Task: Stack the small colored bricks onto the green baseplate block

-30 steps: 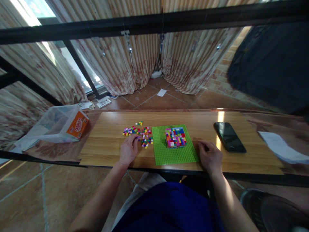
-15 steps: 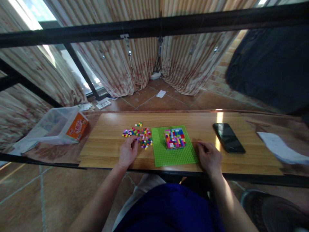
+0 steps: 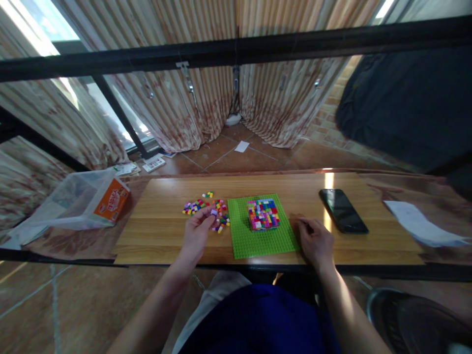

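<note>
My left hand (image 3: pixel 198 230) pinches a small purple toy brick (image 3: pixel 213 213) between thumb and fingertips, just over the loose bricks. Those loose bricks (image 3: pixel 194 206) lie in small heaps of mixed colours left of a green baseplate (image 3: pixel 241 243). On the baseplate sits a block built of many coloured bricks (image 3: pixel 263 215), its top a patchwork of red, pink, blue, white and other colours. My right hand (image 3: pixel 316 242) rests at the baseplate's right edge with its fingers curled; whether anything is inside them is hidden.
A black phone (image 3: pixel 342 210) lies on the wooden table (image 3: pixel 155 231), right of my right hand. White paper (image 3: pixel 420 223) is at the far right. A clear plastic box (image 3: pixel 83 196) with an orange label stands left of the board. A black bar (image 3: pixel 236 51) crosses beyond the table.
My left hand has lifted slightly from the loose bricks and turned, so the purple brick in its fingertips now shows. My right hand stays by the baseplate. The whole view has shifted a little.
</note>
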Action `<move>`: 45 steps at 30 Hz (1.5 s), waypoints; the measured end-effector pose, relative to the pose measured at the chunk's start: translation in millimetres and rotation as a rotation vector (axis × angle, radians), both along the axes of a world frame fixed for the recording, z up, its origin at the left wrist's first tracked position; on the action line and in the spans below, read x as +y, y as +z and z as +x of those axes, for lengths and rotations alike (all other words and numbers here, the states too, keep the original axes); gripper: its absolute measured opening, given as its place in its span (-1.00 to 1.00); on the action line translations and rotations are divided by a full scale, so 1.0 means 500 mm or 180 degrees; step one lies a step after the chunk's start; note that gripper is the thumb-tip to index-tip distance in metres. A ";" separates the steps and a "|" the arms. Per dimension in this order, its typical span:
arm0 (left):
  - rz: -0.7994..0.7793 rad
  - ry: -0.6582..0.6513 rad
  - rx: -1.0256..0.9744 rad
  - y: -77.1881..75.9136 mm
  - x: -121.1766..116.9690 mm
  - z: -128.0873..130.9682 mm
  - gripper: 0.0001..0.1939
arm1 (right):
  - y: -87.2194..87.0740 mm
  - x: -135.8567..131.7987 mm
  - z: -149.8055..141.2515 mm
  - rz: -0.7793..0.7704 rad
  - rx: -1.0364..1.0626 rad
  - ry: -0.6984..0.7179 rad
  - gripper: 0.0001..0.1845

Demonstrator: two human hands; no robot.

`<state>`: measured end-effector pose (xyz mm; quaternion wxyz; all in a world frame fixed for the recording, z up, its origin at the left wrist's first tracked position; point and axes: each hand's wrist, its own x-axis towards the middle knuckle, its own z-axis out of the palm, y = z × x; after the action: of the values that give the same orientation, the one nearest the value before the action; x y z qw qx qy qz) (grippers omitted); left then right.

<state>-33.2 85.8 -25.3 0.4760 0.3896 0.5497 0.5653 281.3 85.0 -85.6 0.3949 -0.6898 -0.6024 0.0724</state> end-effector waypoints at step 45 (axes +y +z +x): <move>0.0668 -0.1206 0.1978 0.027 -0.042 0.048 -0.86 | 0.130 -0.139 -0.220 -0.1048 0.4380 0.0638 -0.63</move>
<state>-8.9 65.1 -11.6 0.3401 0.6838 0.5252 0.3753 171.3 15.5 -20.8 0.5676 -0.4797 -0.2583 0.6173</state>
